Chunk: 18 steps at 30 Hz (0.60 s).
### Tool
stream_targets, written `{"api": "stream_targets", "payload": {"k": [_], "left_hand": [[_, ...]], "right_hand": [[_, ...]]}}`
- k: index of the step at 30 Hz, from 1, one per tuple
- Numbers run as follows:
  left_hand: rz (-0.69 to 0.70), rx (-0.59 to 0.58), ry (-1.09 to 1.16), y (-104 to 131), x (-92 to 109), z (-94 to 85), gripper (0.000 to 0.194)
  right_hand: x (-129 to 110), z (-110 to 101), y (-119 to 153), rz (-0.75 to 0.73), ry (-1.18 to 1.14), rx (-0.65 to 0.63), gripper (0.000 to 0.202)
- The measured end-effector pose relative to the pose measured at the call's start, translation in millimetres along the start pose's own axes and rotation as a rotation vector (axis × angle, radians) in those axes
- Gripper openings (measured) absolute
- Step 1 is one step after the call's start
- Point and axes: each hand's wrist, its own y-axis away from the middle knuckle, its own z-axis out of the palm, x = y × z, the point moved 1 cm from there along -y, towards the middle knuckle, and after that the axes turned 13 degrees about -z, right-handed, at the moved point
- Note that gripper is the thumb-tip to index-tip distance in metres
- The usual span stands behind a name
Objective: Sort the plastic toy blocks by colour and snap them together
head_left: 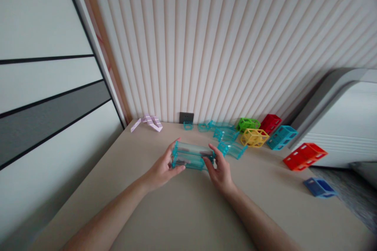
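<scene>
A clear teal plastic piece (191, 157), long and trough-like, is held level between both hands over the middle of the table. My left hand (161, 169) grips its left end, with the thumb along the near side. At the right end my right hand (218, 168) has its thumb and fingers closed on the same piece. Just beyond my right hand lie curved teal pieces (235, 150) on the table. The undersides of the held piece and some fingertips are hidden.
Lilac pieces (153, 122) lie at the back left. A black socket (186, 117) is on the ribbed wall. Green (248, 124), yellow (255, 137), dark red (270, 124), teal (282, 137), orange-red (305, 156) and blue (319, 187) open frames line the table's right side.
</scene>
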Motion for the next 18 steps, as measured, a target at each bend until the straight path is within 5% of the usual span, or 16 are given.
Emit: {"api": "stream_targets", "payload": {"k": [8, 11, 18], "left_hand": [[0.022, 0.043, -0.091, 2.9, -0.8, -1.4, 0.083], [0.041, 0.107, -0.162, 2.4, -0.3, -6.5, 0.066], [0.114, 0.462, -0.104, -9.9, 1.4, -26.0, 0.035]], "right_hand": [[-3.5, -0.3, 2.0, -0.191, 0.087, 0.158, 0.021], [4.0, -0.4, 4.0, -0.108, 0.112, 0.264, 0.025], [17.8, -2.4, -2.7, 0.174, -0.094, 0.351, 0.046]]}}
